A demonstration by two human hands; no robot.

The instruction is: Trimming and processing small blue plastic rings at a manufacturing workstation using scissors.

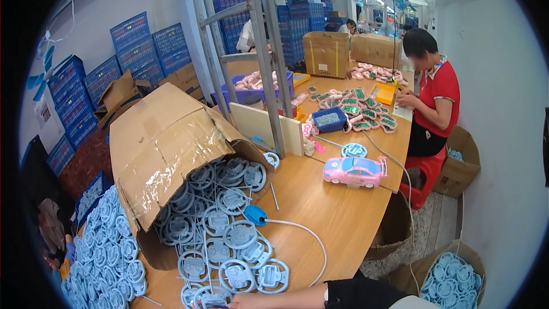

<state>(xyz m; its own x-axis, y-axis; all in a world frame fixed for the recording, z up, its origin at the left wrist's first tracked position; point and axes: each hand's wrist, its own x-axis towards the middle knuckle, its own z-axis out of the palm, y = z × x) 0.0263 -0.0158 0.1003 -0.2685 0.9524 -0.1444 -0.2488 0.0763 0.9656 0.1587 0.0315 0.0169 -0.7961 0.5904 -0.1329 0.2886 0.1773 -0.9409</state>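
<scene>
My right hand reaches in at the lower edge, its forearm coming from the right under a dark sleeve. Its fingers close at the rim of a light-blue toy steering wheel; the lower part of hand and wheel is cut off by the frame. Nothing of my left hand can be made out. Beyond lie several more toy steering wheels, spilling out of a tipped cardboard box. A blue round-headed tool with a white cable rests beside them.
A large heap of steering wheels covers the left side. A pink toy car stands on the wooden table. Metal uprights rise behind it. A person in red works at the far right, near pink parts and a blue tray.
</scene>
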